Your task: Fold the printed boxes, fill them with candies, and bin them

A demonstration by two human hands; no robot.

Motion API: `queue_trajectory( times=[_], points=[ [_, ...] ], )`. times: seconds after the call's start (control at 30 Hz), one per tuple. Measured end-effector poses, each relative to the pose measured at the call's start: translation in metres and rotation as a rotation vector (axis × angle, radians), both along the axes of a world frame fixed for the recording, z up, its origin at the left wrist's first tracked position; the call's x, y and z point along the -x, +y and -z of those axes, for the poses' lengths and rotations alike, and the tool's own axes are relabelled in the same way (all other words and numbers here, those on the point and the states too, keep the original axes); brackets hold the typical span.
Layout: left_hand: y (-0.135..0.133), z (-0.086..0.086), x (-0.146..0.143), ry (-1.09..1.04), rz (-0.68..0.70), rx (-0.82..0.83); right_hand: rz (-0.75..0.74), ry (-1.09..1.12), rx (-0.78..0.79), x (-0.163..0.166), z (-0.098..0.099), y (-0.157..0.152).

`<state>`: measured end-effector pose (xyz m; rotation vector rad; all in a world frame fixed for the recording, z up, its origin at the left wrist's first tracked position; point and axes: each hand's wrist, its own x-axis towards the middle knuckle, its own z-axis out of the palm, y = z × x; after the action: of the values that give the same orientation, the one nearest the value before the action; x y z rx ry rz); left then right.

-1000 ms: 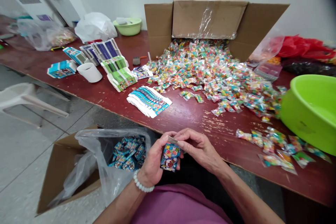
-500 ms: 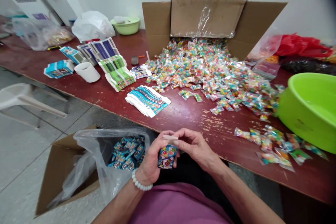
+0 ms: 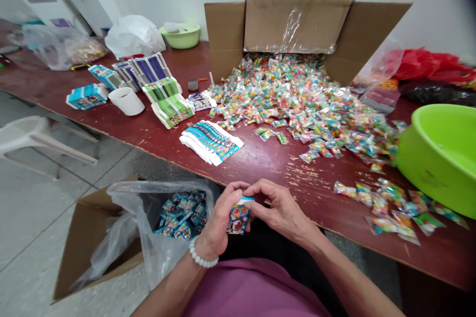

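A small blue printed candy box (image 3: 238, 220) is held upright in front of my lap, below the table edge. My left hand (image 3: 220, 215) is closed around its left side, a bracelet of pale beads at the wrist. At the box's top, the fingers and thumb of my right hand (image 3: 277, 208) pinch the blue-and-white flap. What lies inside the box is hidden. Beyond my hands, a fanned stack of flat blue cartons (image 3: 211, 142) lies on the table. Many finished-looking blue boxes (image 3: 182, 215) fill a plastic-lined carton to my left.
Wrapped candy packets (image 3: 297, 104) spill from a large cardboard box (image 3: 297, 22). A green basin (image 3: 439, 158) stands at right, with loose packets (image 3: 383, 203) before it. Green flat cartons (image 3: 169, 101) and a white cup (image 3: 126, 101) are at left; a plastic stool (image 3: 40, 141) stands on the floor.
The white flap at the top of the box has been folded down, and its blue outer face now shows. Both hands stay on the box.
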<state>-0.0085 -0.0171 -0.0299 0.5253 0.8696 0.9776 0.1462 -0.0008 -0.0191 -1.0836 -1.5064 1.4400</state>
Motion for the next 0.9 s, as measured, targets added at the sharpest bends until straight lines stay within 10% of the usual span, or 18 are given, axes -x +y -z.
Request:
queue_trajectory(
  times=[0.23, 0.57, 0.9],
  points=[
    [0.0, 0.006, 0.003, 0.006, 0.121, 0.083, -0.086, 0.206, 0.209, 0.0, -0.002, 0.01],
    [0.007, 0.006, 0.009, -0.027, 0.039, 0.149, 0.0, -0.144, -0.352, 0.012, 0.01, -0.012],
    [-0.006, 0.04, 0.117, 1.216, -0.052, -0.19, 0.29, -0.685, -0.281, 0.037, 0.04, 0.133]
  ],
)
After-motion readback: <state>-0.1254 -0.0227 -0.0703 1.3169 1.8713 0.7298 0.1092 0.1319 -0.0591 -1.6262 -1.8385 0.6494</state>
